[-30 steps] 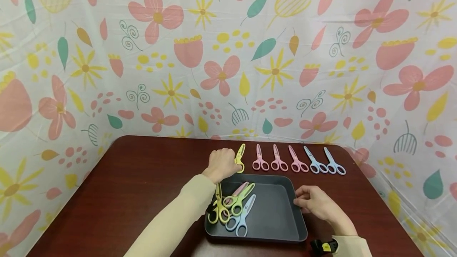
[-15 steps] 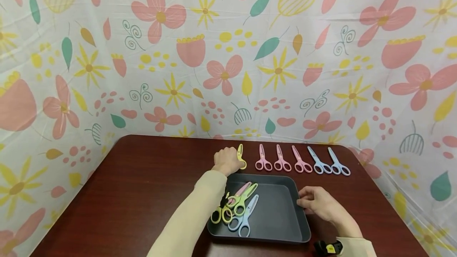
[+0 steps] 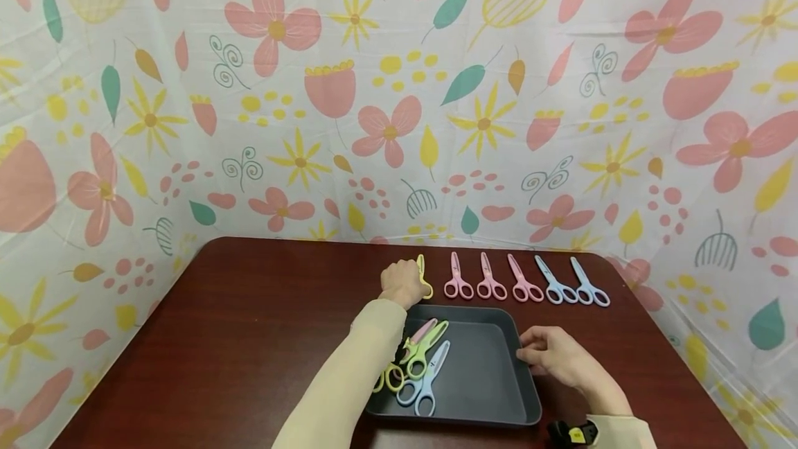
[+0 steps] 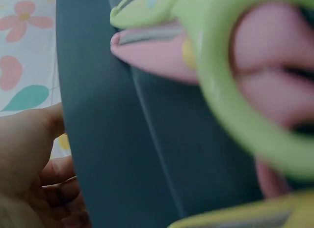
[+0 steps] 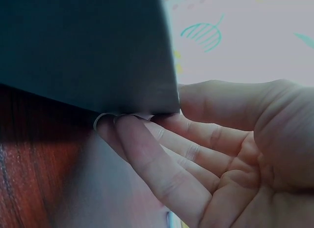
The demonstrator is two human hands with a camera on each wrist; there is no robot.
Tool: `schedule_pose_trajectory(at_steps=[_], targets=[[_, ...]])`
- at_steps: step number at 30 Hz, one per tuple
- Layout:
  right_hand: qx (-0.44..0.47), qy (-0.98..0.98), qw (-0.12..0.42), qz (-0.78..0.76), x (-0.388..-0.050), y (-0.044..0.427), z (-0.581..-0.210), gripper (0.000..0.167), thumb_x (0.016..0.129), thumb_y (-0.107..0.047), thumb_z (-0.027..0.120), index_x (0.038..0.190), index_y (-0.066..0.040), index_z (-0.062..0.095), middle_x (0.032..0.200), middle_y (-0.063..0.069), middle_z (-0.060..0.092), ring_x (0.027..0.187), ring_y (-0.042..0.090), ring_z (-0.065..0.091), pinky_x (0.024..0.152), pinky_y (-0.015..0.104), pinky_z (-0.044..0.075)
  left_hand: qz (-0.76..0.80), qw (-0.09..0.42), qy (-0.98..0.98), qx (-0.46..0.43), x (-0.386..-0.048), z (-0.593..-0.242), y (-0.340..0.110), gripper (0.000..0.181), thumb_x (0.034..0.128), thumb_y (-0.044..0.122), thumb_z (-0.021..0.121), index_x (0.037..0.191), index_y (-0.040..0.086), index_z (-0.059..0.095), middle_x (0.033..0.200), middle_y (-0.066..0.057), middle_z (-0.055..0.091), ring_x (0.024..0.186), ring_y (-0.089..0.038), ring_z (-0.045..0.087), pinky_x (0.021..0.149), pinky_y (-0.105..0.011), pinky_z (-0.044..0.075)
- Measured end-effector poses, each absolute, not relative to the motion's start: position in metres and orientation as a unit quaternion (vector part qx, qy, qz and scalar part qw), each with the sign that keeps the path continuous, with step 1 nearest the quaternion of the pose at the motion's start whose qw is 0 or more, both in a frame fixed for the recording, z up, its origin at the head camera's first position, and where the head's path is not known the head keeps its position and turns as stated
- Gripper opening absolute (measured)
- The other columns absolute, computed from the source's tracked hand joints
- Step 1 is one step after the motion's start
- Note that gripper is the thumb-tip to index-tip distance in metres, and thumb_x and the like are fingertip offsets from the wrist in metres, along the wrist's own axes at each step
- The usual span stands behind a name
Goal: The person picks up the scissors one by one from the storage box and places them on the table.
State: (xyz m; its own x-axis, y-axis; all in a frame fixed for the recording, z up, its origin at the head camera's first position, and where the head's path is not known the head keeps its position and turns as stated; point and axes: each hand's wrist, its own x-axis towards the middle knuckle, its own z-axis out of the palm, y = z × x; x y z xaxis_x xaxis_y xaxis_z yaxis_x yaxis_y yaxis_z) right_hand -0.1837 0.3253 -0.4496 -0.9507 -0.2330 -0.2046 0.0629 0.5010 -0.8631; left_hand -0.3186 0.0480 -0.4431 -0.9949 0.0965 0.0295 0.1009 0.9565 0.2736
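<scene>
Left sleeve moved, partly blocking tray, pink scissors near yellow scissors

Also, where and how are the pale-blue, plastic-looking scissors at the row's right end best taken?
Take these scissors by the ring handles, probably from the near right: the rings lie nearest, and similar pale-blue scissors sit close on the left.

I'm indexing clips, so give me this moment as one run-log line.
left hand: at yellow scissors, grip unclear | right hand: holds tray edge | in tray: several scissors | on table: three pink scissors, two blue scissors
</scene>
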Motion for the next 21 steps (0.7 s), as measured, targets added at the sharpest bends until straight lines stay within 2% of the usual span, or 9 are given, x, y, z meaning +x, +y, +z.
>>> schedule_pose_trajectory(at_steps=[9,21], targets=[[-0.066,0.846,0.154,-0.506,-0.184,0.326,-0.448,0.02,0.091,0.0,0.064,0.104,0.013,0.057,0.089,0.015,0.067,0.081,0.026,0.065,0.068,0.043,0.056,-0.128,0.004,-0.991,-0.036,-0.324,-0.455,0.057,0.037,0.0733,0.046,0.082,0.077,0.013,0.064,0.073,-0.002,0.06,0.072,-0.023,0.061,0.059,-0.038,0.049],[-0.058,0.849,0.156,-0.502,-0.183,0.328,-0.449,0.021,0.091,-0.002,0.065,0.104,0.013,0.058,0.088,0.013,0.067,0.08,0.025,0.064,0.069,0.044,0.056,-0.128,0.001,-0.991,-0.026,-0.332,-0.457,0.062,0.032,0.0773,0.04,0.08,0.078,0.012,0.065,0.073,-0.003,0.059,0.074,-0.023,0.06,0.058,-0.038,0.049]])
